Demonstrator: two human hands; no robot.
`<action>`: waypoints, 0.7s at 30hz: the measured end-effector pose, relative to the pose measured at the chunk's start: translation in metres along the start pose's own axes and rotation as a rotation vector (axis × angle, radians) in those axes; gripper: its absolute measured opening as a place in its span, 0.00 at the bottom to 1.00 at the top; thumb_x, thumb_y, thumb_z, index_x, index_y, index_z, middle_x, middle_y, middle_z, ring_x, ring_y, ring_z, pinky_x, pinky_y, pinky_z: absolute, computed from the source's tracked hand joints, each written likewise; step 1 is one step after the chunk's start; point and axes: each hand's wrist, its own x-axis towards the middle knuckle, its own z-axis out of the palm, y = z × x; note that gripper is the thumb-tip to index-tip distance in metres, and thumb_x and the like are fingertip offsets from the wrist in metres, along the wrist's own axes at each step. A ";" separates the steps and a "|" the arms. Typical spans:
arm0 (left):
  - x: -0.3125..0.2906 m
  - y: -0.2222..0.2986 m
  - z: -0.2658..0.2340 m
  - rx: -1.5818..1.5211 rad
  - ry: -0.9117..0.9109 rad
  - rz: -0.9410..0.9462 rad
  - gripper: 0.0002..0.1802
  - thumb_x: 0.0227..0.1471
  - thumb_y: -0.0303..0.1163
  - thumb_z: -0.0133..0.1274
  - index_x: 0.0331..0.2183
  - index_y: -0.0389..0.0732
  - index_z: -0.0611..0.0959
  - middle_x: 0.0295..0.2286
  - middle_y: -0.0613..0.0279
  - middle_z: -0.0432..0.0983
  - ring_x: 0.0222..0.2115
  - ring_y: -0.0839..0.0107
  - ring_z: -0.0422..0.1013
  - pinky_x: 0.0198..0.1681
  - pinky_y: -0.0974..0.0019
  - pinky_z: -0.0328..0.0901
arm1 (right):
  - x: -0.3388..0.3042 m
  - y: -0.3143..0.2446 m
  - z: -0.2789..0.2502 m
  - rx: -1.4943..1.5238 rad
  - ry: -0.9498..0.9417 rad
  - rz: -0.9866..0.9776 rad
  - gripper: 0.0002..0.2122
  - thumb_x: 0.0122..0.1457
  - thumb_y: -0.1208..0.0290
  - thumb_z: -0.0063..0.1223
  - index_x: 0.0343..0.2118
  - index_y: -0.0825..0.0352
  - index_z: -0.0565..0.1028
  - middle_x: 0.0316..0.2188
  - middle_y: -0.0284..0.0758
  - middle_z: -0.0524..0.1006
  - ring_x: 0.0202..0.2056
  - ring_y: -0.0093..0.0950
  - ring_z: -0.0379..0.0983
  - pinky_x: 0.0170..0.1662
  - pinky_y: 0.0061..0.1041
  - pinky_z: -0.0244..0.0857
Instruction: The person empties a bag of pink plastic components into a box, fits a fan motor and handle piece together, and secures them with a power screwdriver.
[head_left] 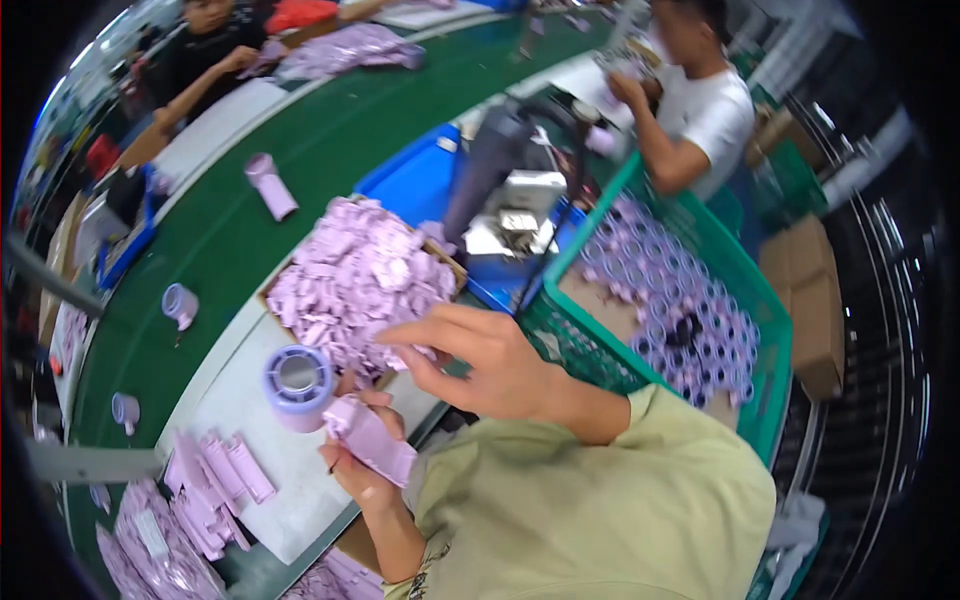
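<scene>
Factory packing line: long green conveyor belt point(330, 150) carrying lilac tubes point(270, 185), cardboard box point(360, 275) heaped with lilac packets, green plastic crate point(700, 290) full of tubes, co-workers point(700, 110) seated along the belt, stacked cartons point(815, 300).

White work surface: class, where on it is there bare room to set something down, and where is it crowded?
The white work surface is bare between the cardboard tray of lilac pieces and the loose lilac pieces. The green belt is mostly open. The tray and green basket are crowded.
</scene>
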 end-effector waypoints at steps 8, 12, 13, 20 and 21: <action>0.002 0.012 0.013 0.356 0.008 0.067 0.34 0.55 0.43 0.48 0.54 0.27 0.62 0.43 0.46 0.72 0.28 0.68 0.71 0.31 0.68 0.66 | -0.007 0.019 0.000 0.148 0.064 0.068 0.12 0.51 0.80 0.53 0.40 0.67 0.78 0.28 0.35 0.71 0.28 0.27 0.68 0.32 0.23 0.64; -0.005 0.008 0.021 0.525 0.053 -0.106 0.25 0.59 0.30 0.40 0.56 0.30 0.61 0.47 0.47 0.69 0.36 0.66 0.71 0.38 0.67 0.67 | -0.011 0.016 0.007 0.117 0.005 0.026 0.12 0.49 0.80 0.56 0.39 0.67 0.78 0.28 0.35 0.72 0.28 0.27 0.69 0.32 0.23 0.65; -0.005 0.009 0.025 0.480 0.079 -0.146 0.25 0.58 0.27 0.38 0.56 0.31 0.60 0.49 0.47 0.68 0.37 0.66 0.71 0.39 0.66 0.67 | -0.012 0.016 0.010 0.031 0.067 -0.030 0.13 0.48 0.79 0.58 0.39 0.66 0.78 0.29 0.35 0.73 0.28 0.27 0.70 0.32 0.22 0.65; -0.007 0.000 0.035 0.674 0.081 -0.151 0.27 0.54 0.20 0.33 0.56 0.31 0.59 0.51 0.52 0.64 0.44 0.68 0.68 0.46 0.68 0.63 | -0.017 0.011 0.023 -0.047 0.044 -0.095 0.16 0.44 0.78 0.64 0.39 0.67 0.79 0.30 0.35 0.74 0.29 0.26 0.72 0.31 0.21 0.67; -0.006 -0.002 0.035 0.735 0.054 -0.129 0.27 0.53 0.19 0.32 0.56 0.31 0.59 0.51 0.52 0.64 0.44 0.68 0.68 0.47 0.69 0.62 | -0.018 0.011 0.024 -0.031 -0.013 -0.103 0.16 0.44 0.78 0.64 0.39 0.67 0.79 0.30 0.35 0.74 0.29 0.26 0.73 0.31 0.21 0.67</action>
